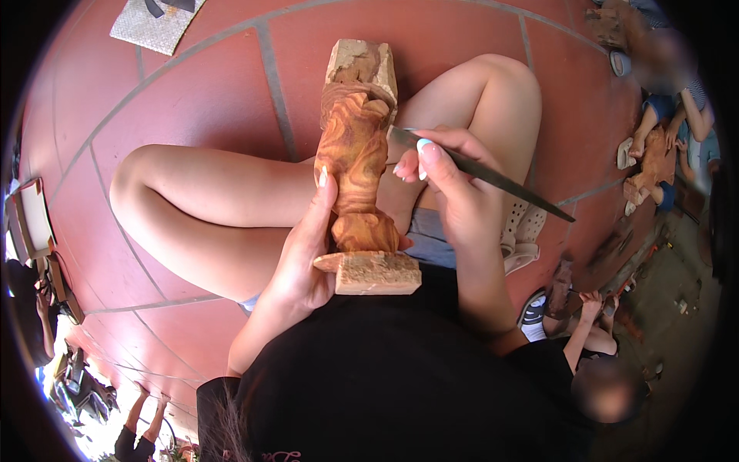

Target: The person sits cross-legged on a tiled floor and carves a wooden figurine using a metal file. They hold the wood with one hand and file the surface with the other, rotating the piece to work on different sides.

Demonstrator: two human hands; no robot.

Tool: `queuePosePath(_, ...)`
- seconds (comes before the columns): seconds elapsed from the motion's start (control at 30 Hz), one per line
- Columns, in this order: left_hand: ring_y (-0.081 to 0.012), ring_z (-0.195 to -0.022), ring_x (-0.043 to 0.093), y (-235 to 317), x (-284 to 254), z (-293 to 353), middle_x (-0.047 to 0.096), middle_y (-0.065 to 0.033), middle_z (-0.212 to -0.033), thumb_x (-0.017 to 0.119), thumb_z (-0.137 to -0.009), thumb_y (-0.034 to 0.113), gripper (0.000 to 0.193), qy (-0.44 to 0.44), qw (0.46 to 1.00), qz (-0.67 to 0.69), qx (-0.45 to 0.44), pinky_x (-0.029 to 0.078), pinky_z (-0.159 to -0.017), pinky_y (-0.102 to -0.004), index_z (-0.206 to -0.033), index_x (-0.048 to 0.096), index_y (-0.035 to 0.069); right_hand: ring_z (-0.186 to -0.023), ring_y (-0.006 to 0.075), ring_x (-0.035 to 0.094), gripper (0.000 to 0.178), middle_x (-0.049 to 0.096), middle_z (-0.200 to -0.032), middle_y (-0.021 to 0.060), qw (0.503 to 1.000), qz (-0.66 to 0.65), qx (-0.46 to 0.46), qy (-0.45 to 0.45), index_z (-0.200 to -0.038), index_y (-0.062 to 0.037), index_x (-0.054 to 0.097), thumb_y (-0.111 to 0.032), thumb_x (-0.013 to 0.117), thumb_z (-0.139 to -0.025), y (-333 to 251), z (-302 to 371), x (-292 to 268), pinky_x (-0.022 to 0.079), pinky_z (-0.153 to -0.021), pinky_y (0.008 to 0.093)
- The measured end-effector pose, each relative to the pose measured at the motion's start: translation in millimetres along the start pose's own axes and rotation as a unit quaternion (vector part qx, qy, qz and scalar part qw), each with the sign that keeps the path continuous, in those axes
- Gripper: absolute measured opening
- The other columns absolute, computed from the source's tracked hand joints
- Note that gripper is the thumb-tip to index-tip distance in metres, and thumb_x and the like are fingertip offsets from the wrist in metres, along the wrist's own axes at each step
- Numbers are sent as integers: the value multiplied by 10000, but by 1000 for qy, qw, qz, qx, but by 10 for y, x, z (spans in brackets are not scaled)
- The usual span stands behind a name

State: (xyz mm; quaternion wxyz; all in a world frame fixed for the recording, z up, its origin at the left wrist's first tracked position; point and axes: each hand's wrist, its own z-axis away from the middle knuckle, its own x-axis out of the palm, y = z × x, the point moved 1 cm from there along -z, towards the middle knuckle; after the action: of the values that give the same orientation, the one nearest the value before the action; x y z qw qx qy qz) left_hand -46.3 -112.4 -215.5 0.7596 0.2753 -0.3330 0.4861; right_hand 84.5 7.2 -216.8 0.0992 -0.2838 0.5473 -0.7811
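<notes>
A carved reddish-brown wooden figure (356,162) with rough pale blocks at both ends lies across my lap, its base toward me. My left hand (308,246) grips it from the left, thumb up along its side. My right hand (450,189) holds a long dark metal file (493,175), whose tip touches the right side of the carving near its upper part. The file's handle end points away to the right. My bare legs are crossed under the figure.
Red tiled floor (200,92) lies all around. A pale woven mat (154,23) sits at the top left. Other people sit at the right, one (593,362) close by me and another (662,146) working on a wooden carving. A pale sandal (523,231) rests by my right knee.
</notes>
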Motion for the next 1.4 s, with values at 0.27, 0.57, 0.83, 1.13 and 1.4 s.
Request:
queuePosePath(0.27,-345,-961,631,-44,146,-224,583,-165,-1094,270,-943,635,715,20,999,30,-1,544,-820,-471,-1316,421,43,-835,123,617,119,636,-898,116,998,-53,11,-45,-950,18,537,-98,563,-945,151,39,-178,504,-765,265)
queuePosePath(0.57,-313,-1009,606,-46,211,-129,554,-172,-1188,419,-947,537,627,65,996,-35,-44,511,-871,-450,-1331,411,41,-1203,329,503,120,557,-1090,187,985,100,-85,-110,-760,-8,521,18,548,-874,107,-25,-217,373,-1037,463)
queuePosePath(0.83,-295,-1005,605,-145,117,-140,550,-170,-1163,453,-943,522,632,35,999,-11,-33,519,-859,-439,-1351,365,47,-1180,353,537,103,564,-1171,266,971,137,-117,-160,-761,36,555,51,561,-862,75,-42,-233,381,-1049,474)
queuePosePath(1.13,-310,-978,619,-263,-53,-116,556,-176,-1138,413,-948,544,639,31,999,-15,-26,539,-825,-442,-1354,344,56,-1163,353,552,110,557,-1196,299,981,88,-64,-161,-770,43,565,17,557,-877,133,33,-286,427,-1006,451)
queuePosePath(1.4,-293,-791,644,-322,-127,-64,574,-163,-903,489,-891,564,672,79,994,-76,-2,576,-689,-386,-1252,415,2,-1151,350,559,67,543,-1206,297,979,46,-91,-177,-805,60,556,49,554,-871,286,33,-294,506,-927,411)
